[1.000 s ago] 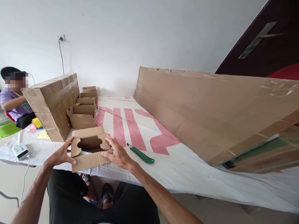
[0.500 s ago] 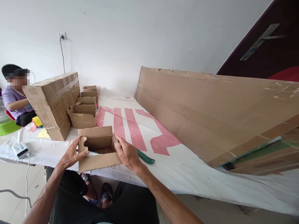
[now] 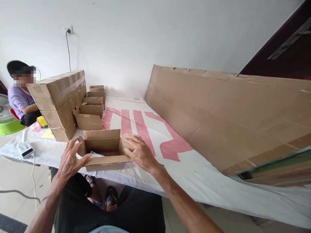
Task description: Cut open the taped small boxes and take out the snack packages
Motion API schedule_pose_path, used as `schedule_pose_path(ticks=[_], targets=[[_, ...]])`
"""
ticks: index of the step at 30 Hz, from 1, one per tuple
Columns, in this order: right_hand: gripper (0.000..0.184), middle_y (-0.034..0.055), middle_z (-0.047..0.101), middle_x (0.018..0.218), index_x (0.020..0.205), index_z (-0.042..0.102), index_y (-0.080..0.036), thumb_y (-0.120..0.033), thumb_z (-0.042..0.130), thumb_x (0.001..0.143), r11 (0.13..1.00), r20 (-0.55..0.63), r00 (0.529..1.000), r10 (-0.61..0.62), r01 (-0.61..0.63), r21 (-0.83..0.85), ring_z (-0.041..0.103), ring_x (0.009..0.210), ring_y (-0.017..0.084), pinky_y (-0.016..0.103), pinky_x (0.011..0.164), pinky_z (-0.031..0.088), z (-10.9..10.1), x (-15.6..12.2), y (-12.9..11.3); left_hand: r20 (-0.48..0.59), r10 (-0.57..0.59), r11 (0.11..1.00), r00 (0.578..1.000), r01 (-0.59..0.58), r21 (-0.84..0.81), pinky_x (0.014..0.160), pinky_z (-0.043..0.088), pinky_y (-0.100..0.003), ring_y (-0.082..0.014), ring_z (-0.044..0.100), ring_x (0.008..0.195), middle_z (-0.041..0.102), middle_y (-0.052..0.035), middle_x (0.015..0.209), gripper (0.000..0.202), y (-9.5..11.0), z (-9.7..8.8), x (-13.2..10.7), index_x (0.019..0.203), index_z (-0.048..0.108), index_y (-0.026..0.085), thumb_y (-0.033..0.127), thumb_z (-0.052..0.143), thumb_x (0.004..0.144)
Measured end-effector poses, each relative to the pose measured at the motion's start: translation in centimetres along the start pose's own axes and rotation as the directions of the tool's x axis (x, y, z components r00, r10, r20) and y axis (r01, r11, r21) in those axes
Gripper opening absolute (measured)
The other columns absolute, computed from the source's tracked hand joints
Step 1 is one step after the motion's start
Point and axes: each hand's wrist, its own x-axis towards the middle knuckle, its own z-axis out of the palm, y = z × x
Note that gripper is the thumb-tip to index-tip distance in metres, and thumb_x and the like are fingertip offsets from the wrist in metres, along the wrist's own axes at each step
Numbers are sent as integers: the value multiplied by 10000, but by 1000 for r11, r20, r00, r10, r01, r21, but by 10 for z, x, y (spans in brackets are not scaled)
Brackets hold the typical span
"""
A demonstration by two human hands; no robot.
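An open cardboard box (image 3: 105,167) stands upright at the table's near edge, its flaps spread outward. My left hand (image 3: 73,157) grips the left end, fingers around the side flap and thumb by the front flap. At the opposite end, my right hand (image 3: 141,151) holds the right flap, with its thumb close to the front corner. Inside the box lies a white item (image 3: 96,154) with dark marks; most of it is hidden behind the front wall.
Taped cartons (image 3: 60,94) are stacked on the left, beside a row of open boxes (image 3: 91,121). A large cardboard sheet (image 3: 206,113) leans along the right. A white device (image 3: 25,149) with a cable sits at the left edge. Another person (image 3: 20,100) sits beyond the stack.
The front flap has tipped outward to near level and the right flap has swung out under my right hand. The white item shows more. The green-handled object is now mostly covered by my right wrist.
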Motion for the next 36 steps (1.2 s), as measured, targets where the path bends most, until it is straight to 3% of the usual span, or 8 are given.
schedule_pose_path(ticks=[4, 11, 15, 22, 26, 31, 33, 36], targets=[[464, 160, 674, 1435, 1371, 703, -224, -384, 760, 939, 995, 135, 988, -80, 87, -44, 556, 1427, 380, 622, 1202, 468, -11, -4, -6, 103, -48, 998, 994, 43, 51, 1171, 525, -569, -443, 551, 1445, 455, -134, 1654, 899, -6, 3, -12, 1463, 577, 278, 617, 928, 708], [454, 148, 662, 1441, 1343, 697, -256, -420, 782, 929, 991, 188, 982, -29, 53, -124, 576, 1370, 376, 592, 1145, 494, -13, -27, -4, 169, -59, 998, 984, 57, 12, 1198, 488, -566, -421, 556, 1437, 499, -137, 1596, 1007, -22, 13, -34, 1557, 481, 293, 642, 913, 717], [375, 150, 692, 1386, 1251, 728, -227, -393, 795, 922, 990, 226, 973, -33, 64, -129, 584, 1336, 373, 589, 1149, 485, -17, -19, -10, 235, -52, 998, 970, 55, -9, 1213, 454, -610, -436, 519, 1468, 516, -166, 1567, 1012, -23, 9, -21, 1562, 485, 271, 650, 903, 722], [199, 94, 773, 1165, 1088, 798, -249, -337, 817, 911, 976, 297, 945, -141, 182, -118, 673, 1192, 327, 623, 1204, 419, -12, -2, -34, 438, 1, 994, 899, 46, -97, 1264, 311, -736, -525, 341, 1584, 316, -214, 1731, 1311, -34, 9, 12, 1688, 375, 306, 697, 969, 588], [57, 74, 771, 1013, 925, 780, -266, -280, 830, 904, 961, 316, 937, -150, 213, -176, 664, 1203, 339, 669, 1230, 380, -9, -17, -43, 389, 73, 988, 918, -14, -152, 1261, 358, -707, -511, 367, 1568, 336, -227, 1686, 1360, -36, 19, 2, 1692, 371, 275, 614, 1018, 545], [76, 95, 773, 1069, 997, 760, -257, -216, 765, 933, 928, 346, 929, -132, 238, -287, 621, 1291, 370, 725, 1257, 330, -17, -43, -53, 266, 139, 983, 954, -101, -154, 1287, 366, -660, -487, 301, 1608, 250, -217, 1720, 1357, -27, 25, -29, 1716, 276, 293, 458, 1032, 601], [73, 93, 766, 1051, 981, 743, -263, -203, 706, 963, 922, 360, 926, -116, 235, -308, 649, 1227, 355, 706, 1238, 368, -21, -46, -62, 252, 152, 983, 956, -119, -141, 1280, 374, -668, -490, 291, 1611, 223, -223, 1731, 1367, -24, 25, -37, 1722, 240, 300, 446, 1029, 615], [110, 102, 751, 1039, 953, 722, -248, -185, 642, 995, 926, 373, 925, -69, 199, -322, 692, 1080, 318, 585, 1086, 532, -23, -37, -77, 254, 159, 983, 954, -129, -130, 1276, 377, -674, -495, 280, 1615, 209, -232, 1735, 1393, -22, 23, -39, 1725, 218, 300, 425, 1038, 607]])
